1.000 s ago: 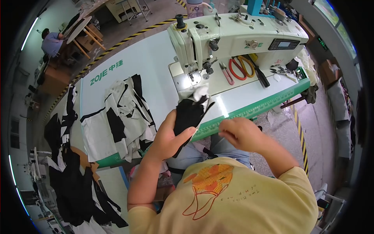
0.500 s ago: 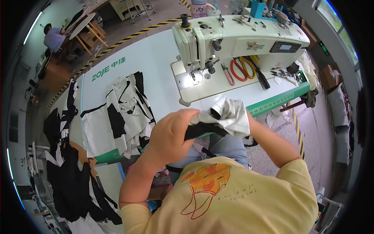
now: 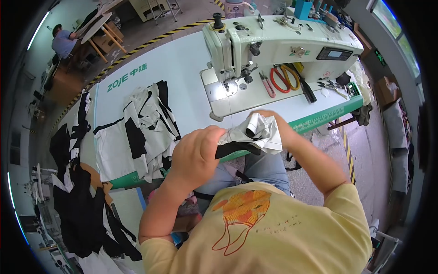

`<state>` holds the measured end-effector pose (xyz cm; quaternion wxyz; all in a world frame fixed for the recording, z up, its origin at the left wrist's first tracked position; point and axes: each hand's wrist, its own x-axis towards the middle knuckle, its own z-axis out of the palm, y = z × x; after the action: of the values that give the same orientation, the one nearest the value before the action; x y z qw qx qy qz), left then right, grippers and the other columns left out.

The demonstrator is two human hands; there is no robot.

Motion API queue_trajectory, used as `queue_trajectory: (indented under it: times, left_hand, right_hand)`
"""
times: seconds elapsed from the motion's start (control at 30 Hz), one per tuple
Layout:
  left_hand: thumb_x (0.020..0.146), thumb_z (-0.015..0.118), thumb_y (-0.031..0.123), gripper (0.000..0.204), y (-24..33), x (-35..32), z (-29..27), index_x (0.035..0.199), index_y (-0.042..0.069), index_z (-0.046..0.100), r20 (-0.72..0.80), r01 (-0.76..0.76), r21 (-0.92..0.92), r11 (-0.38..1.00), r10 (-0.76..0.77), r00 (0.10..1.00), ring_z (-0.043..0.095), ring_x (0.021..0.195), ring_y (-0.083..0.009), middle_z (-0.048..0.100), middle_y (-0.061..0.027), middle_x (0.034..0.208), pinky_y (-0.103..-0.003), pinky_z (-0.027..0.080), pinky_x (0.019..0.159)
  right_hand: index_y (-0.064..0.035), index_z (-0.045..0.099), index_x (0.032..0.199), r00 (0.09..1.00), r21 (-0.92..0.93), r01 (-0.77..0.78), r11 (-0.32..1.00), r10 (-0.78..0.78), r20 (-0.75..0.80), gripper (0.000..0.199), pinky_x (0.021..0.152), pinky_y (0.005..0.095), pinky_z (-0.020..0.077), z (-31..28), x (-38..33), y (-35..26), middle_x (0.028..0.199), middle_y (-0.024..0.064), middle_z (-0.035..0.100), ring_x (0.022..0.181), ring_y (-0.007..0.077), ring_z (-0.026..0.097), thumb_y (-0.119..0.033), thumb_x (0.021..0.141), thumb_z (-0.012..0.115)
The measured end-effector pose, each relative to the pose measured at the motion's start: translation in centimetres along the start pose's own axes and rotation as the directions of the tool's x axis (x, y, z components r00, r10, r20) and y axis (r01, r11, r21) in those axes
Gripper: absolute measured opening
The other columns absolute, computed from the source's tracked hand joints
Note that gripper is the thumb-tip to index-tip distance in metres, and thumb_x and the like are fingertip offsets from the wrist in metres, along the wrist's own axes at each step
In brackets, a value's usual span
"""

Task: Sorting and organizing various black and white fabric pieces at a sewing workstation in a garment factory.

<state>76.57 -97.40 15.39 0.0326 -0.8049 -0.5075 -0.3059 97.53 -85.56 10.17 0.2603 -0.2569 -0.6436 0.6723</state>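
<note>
A bunched white-and-black fabric piece (image 3: 264, 134) is held up between my hands, over the table's front edge and above my lap. My left hand (image 3: 195, 153) is closed around its left end, where a black strip hangs along the bottom. Behind the folds on the other side, my right hand (image 3: 282, 128) grips the cloth, and most of its fingers are hidden. Just beyond the hands stands a white sewing machine (image 3: 283, 45), its needle area lit. To the left, a heap of white and black cut pieces (image 3: 146, 118) lies on the white tabletop (image 3: 182, 68).
Red-handled scissors (image 3: 279, 81), pink-handled snips (image 3: 268, 86) and a black-handled tool (image 3: 309, 91) lie under the machine arm. Black garments (image 3: 80, 205) drape at the lower left. A green ruled edge (image 3: 326, 116) borders the table. Another person (image 3: 64, 41) sits far left.
Both hands have shifted slightly left with the fabric. My right hand has come up behind the cloth, so its back now shows above the folds.
</note>
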Motion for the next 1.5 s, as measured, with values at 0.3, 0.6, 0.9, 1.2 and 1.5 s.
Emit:
queue_trajectory:
  times: [0.3,0.6,0.9,1.2,1.5]
  left_hand:
    - [0.076,0.055,0.011,0.042,-0.7,-1.7,1.7,0.117,0.010,0.048,0.198,-0.108,0.243,0.964,0.060,0.978,0.052,0.072,-0.0187,0.049,-0.0029,0.086,-0.031,0.044,0.057]
    - [0.078,0.055,0.013,0.032,-0.5,-2.7,0.6,0.110,0.014,0.056,0.176,-0.173,0.014,0.985,0.168,0.970,0.052,0.064,-0.0177,0.051,-0.0002,0.079,-0.031,0.043,0.052]
    - [0.075,0.057,0.013,0.026,0.8,-2.3,-1.6,0.100,0.011,0.057,0.483,-0.128,0.148,0.981,0.041,0.875,0.056,0.061,-0.0195,0.054,-0.0028,0.074,-0.033,0.045,0.050]
    - [0.073,0.067,0.016,0.038,-0.9,-1.5,-3.3,0.107,0.005,0.053,0.108,0.363,0.302,0.881,-0.410,0.906,0.059,0.074,-0.0313,0.059,-0.0113,0.086,-0.039,0.048,0.062]
    - [0.081,0.068,0.023,0.051,-2.7,-2.2,-4.7,0.122,0.000,0.047,0.036,0.574,-0.256,0.778,-0.585,0.810,0.059,0.102,-0.0319,0.059,-0.0208,0.111,-0.037,0.046,0.086]
  right_hand:
    - [-0.0089,0.059,0.087,0.801,-0.871,0.472,0.132,-0.478,0.361,0.021,0.051,0.0306,0.0464,6.2,-4.1,-5.3,0.074,0.0008,0.056,0.065,0.0179,0.056,-0.017,0.068,0.058]
    - [-0.0089,0.066,0.083,0.835,-0.198,0.460,0.866,-0.345,0.429,0.005,0.088,0.0386,0.0414,2.0,2.0,-3.7,0.095,0.0061,0.064,0.094,0.0228,0.056,-0.012,0.080,0.068]
    - [-0.0085,0.055,0.083,0.847,-0.795,0.499,0.345,-0.001,0.531,0.009,0.077,0.0401,0.0465,3.9,3.1,-3.3,0.073,0.0035,0.060,0.071,0.0266,0.060,-0.012,0.078,0.062]
    - [-0.0044,0.057,0.108,0.802,-0.824,0.532,0.195,-0.428,0.416,0.036,0.053,0.0325,0.0458,7.8,-3.2,-6.3,0.075,0.0037,0.061,0.060,0.0191,0.058,-0.012,0.073,0.060]
    - [-0.0086,0.062,0.090,0.905,-0.513,0.426,0.745,-0.351,0.241,0.010,0.058,0.0383,0.0478,7.1,-3.2,-4.0,0.077,0.0099,0.063,0.069,0.0303,0.061,-0.015,0.083,0.064]
